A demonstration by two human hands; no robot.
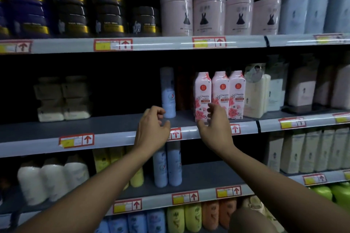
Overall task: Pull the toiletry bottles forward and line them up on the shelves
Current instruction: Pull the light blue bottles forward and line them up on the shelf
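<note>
Toiletry bottles fill a dim store rack, and the middle shelf (106,125) serves as the landmark for all that follows. Above that shelf stand the largest items: dark jars (106,2) with gold bands, stacked at the left, pink tubs (176,15) printed with a black dress shape in the middle, and pale blue refill packs (306,5) at the right. On the middle shelf itself, set far back at its left, sit beige and cream bottles (62,98). Toward its right stand cream and tan pump bottles (255,94). Near the shelf's centre, three pink floral bottles (219,92) stand side by side, upright and touching one another, close to the front edge. Just left of them, with a gap between, a slim light blue bottle (167,94) stands alone and upright. Below the middle shelf, two more blue bottles (167,166) stand together, with white bottles (53,178) farther left.

The left hand (151,128) hovers at the shelf's front edge, just beside the slim blue bottle, fingers loosely curled and holding nothing. The right hand (214,121) is in front of the leftmost floral bottle with fingers bent toward it; whether it touches or grips the bottle I cannot tell. Red-framed price tags (76,140) line the front rail of the shelf.
</note>
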